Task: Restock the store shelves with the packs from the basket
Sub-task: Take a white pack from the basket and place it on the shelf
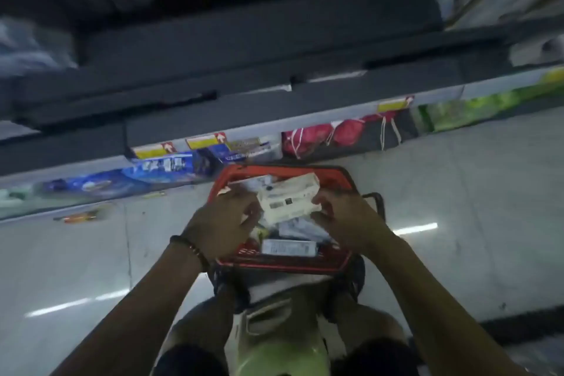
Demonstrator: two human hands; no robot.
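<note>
Several dark grey shelves (244, 49) fill the top half of my feed, stepped one below the other and badly blurred. Their upper boards look bare from here, though I can't make out the far corners. Below them runs the pale tiled floor (457, 192), with strip lights reflected on it.

Along the lowest shelf I see blue wrapped goods (164, 166) at left, red drawstring bags (323, 136) in the middle and green wrapped goods (476, 107) at right.

On the floor just in front of that lowest shelf stands the red basket (283, 169), directly ahead of the person's knees. Loose white and grey packs (288, 247) lie inside it, one flat against the near wall.

Above the basket's opening a cream pack (287, 201) is lifted clear of the others, lying crosswise and slightly tilted, printed side up. The left hand (225, 223) curls its fingers around the left end. The right hand (345, 220) grips the right end, knuckles toward me. Both hands are closed on this one pack.

A dark beaded bracelet (190, 249) circles the left wrist. Smallest of all, yellow price labels (204, 142) with red arrow tabs are clipped along the bottom shelf edge. Their print is too smeared to read.
</note>
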